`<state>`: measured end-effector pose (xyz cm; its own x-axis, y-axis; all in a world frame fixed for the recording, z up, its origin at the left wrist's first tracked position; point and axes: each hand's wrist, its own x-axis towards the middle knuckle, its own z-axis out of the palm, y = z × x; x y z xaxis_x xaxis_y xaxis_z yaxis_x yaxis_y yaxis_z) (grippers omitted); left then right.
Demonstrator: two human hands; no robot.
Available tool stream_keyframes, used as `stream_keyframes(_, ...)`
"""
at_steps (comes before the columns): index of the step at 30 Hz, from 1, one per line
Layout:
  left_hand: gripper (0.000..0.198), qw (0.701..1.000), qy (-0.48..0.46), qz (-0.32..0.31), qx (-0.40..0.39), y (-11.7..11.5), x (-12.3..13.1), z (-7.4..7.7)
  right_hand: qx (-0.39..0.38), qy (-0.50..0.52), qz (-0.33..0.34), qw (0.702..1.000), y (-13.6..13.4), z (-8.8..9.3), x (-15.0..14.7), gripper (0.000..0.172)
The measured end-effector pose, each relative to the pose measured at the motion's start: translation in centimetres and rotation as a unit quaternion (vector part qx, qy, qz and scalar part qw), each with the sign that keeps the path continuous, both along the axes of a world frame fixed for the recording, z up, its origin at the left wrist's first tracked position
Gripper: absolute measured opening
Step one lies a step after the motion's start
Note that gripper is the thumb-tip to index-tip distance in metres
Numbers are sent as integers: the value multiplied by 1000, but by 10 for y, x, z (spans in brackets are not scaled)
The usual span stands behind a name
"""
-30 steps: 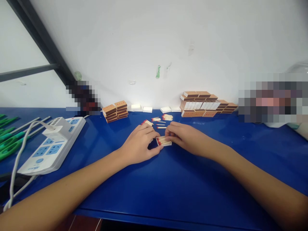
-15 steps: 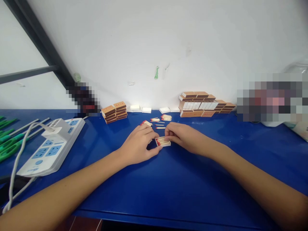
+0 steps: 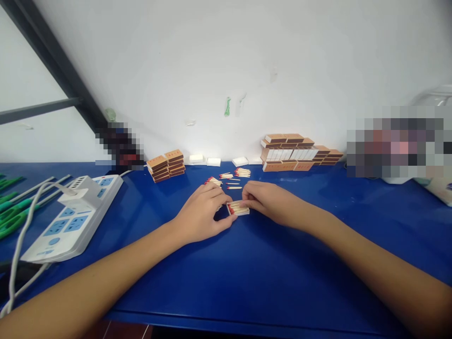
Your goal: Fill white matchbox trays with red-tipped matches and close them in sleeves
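Note:
A small white matchbox tray (image 3: 243, 213) lies on the blue table, filled with red-tipped matches (image 3: 237, 207). My left hand (image 3: 205, 212) grips the tray's left end between thumb and fingers. My right hand (image 3: 263, 197) is at the tray's right end, its fingers bent together and touching the matches; whether a match is between them is hidden. Behind my left hand lies a pile of loose matches (image 3: 213, 181), partly covered by it. Further back are a small group of matches (image 3: 226, 176), a larger bundle (image 3: 243, 173) and a few single matches (image 3: 234, 188).
Stacked matchboxes stand at back left (image 3: 165, 165) and back right (image 3: 287, 153). White trays (image 3: 213, 162) lie along the wall. A white power strip (image 3: 76, 221) with a cable and green-handled tools (image 3: 16, 214) occupy the left. Blurred items stand at the far right.
The view has shifted slightly. Both hands stay at the tray, with the right fingers moved only a little over the matches.

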<state>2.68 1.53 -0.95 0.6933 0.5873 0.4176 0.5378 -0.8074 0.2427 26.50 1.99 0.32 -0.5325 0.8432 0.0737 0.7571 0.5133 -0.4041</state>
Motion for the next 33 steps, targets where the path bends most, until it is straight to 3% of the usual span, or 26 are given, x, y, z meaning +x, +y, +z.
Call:
stream_keyframes(15, 22, 1000, 0, -3, 2, 0, 0, 0, 36, 29, 26, 999, 0, -2, 0, 22)
stream_keyframes(21, 25, 1000, 8, -2, 3, 0, 0, 0, 32, 66, -15, 997, 1, -5, 0, 13)
stream_keyframes(25, 25, 1000, 5, -1, 4, -1, 0, 0, 84, 70, -51, 993, 14, -15, 3, 11)
stream_keyframes(30, 24, 1000, -1, -1, 9, -1, -1, 0, 158, 34, -44, 986, 31, -27, -4, 29)
stream_keyframes(33, 25, 1000, 3, 1, 9, 0, -1, -1, 169, 29, -45, 984, 37, -29, -9, 25)
